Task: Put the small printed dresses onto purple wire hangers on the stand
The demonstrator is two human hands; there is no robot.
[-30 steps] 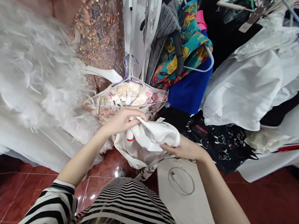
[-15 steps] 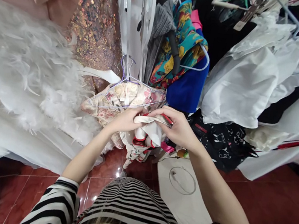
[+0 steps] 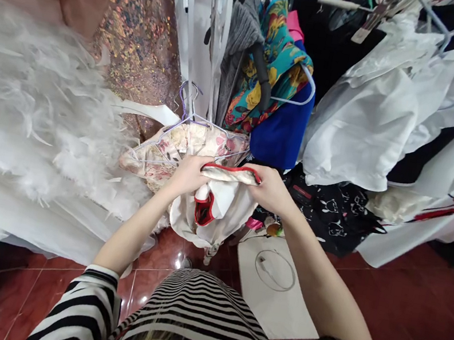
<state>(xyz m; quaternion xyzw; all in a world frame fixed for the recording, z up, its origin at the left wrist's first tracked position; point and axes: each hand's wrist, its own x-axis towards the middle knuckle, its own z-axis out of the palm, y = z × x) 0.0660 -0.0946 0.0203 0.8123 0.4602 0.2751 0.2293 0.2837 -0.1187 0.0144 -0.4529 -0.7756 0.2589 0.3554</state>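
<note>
A white garment with red trim (image 3: 231, 208) hangs from both my hands, its red edge stretched between them. My left hand (image 3: 191, 174) is closed on the left end of that edge, my right hand (image 3: 269, 189) on the right end. Part of the cloth folds over in front, with a red-rimmed opening showing below. Just beyond my hands hangs a pale floral garment (image 3: 197, 139) on a lilac hanger (image 3: 183, 119). Which kind of garment I hold is hard to make out.
White feathery clothing (image 3: 46, 105) fills the left. Floral teal clothing (image 3: 267, 55), blue cloth (image 3: 282, 127) and white clothes (image 3: 365, 123) hang ahead and right. A white board (image 3: 275, 300) with a coiled cable (image 3: 275, 270) lies low on the right, above red floor tiles (image 3: 377, 311).
My hands have moved slightly apart and pulled the red-trimmed edge straight. The garment, bunched before, now hangs more spread out. My view has shifted slightly.
</note>
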